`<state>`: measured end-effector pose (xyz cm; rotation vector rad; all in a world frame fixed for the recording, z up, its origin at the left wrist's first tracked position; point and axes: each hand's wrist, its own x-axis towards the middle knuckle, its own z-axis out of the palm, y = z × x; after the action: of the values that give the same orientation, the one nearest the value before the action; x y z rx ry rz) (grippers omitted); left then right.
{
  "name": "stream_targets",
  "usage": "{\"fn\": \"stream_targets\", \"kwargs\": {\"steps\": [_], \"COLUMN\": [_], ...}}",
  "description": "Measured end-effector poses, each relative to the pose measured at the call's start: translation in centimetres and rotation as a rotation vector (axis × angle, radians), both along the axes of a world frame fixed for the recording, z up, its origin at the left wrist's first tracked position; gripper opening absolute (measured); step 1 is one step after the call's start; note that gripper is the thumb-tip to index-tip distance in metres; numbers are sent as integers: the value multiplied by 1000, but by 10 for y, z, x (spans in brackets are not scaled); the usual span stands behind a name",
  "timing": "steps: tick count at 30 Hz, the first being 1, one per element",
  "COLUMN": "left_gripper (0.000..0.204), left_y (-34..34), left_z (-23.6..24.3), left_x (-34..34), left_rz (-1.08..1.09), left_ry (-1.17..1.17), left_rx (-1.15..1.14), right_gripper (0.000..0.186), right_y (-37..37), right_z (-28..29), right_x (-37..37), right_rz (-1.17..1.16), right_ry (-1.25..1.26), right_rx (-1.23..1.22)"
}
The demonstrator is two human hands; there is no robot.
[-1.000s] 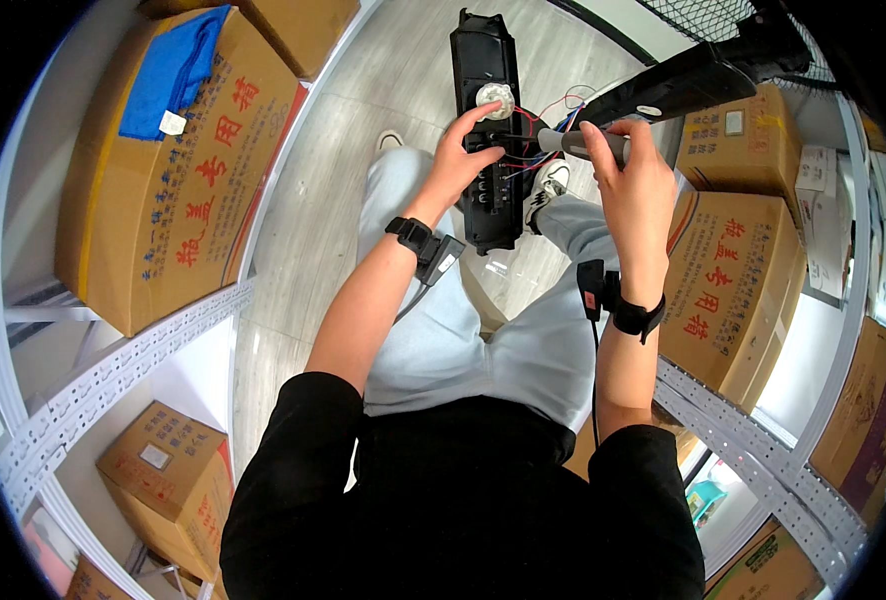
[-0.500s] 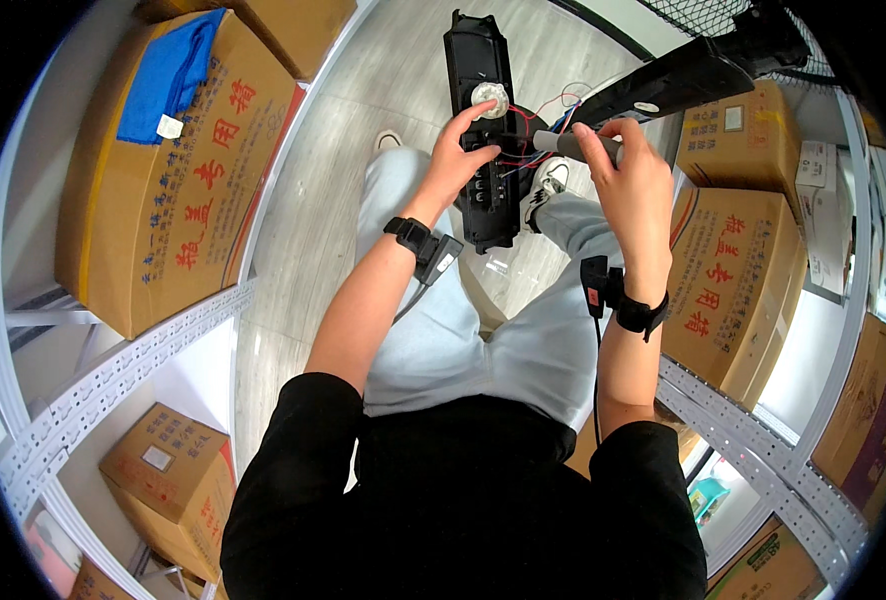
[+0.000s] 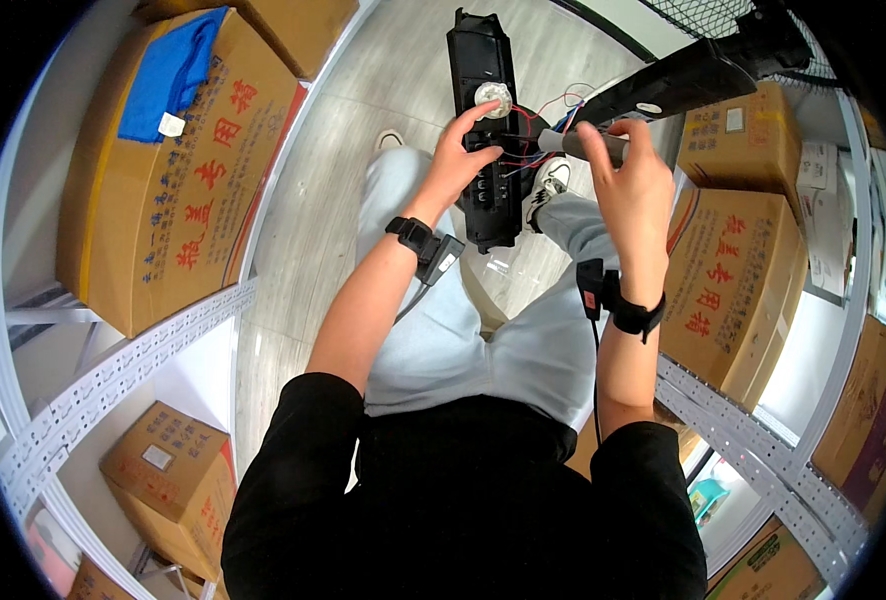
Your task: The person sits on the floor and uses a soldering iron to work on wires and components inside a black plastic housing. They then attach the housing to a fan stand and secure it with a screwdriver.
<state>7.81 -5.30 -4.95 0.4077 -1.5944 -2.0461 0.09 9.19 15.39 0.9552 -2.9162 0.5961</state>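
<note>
My right hand [image 3: 623, 165] is closed around the handle of a grey-handled screwdriver [image 3: 560, 143]. Its thin dark shaft points left, to the middle of a long black plastic housing [image 3: 485, 65]. On the housing's near side, my left hand [image 3: 453, 165] lies with index finger and thumb spread apart. The index fingertip touches a clear round part [image 3: 493, 98] on the housing, while the thumb reaches to the area just below the shaft. Its other fingers are hidden. Red and blue wires [image 3: 543, 130] run out from the housing on the right.
A long black arm-like part [image 3: 663, 88] slopes to the upper right beside a mesh basket [image 3: 698, 15]. Shelves with cardboard boxes [image 3: 228, 190] flank both sides; a blue cloth [image 3: 168, 80] lies on the left one. My legs [image 3: 433, 330] extend below the housing.
The screwdriver and my right hand have shifted slightly right, and more of the shaft shows. The housing has moved a little to the right; my left hand stays in place on it.
</note>
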Motion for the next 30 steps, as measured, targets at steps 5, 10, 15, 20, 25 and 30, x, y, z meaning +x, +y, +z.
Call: {"fn": "stream_targets", "kwargs": {"steps": [5,10,15,20,25,30], "left_gripper": [69,69,68,68,69,69], "left_y": [1,0,0,1,0,2], "left_z": [2,0,0,3,2,11], "left_x": [-1,0,0,0,2,2], "left_rz": [7,-6,11,16,10,10], "left_ry": [21,12,13,31,16,48], "left_rx": [4,31,34,19,19,123], "right_gripper": [32,32,31,30,29,26], "right_y": [8,2,3,10,3,9], "right_z": [-7,0,-3,-7,-2,-5], "right_x": [-2,0,-4,-3,1,0], "right_rz": [352,186,218,330,43,253], "right_ry": [-114,-23,56,10,49,-68], "right_rx": [-412,-146,-174,-261,27,-284]}}
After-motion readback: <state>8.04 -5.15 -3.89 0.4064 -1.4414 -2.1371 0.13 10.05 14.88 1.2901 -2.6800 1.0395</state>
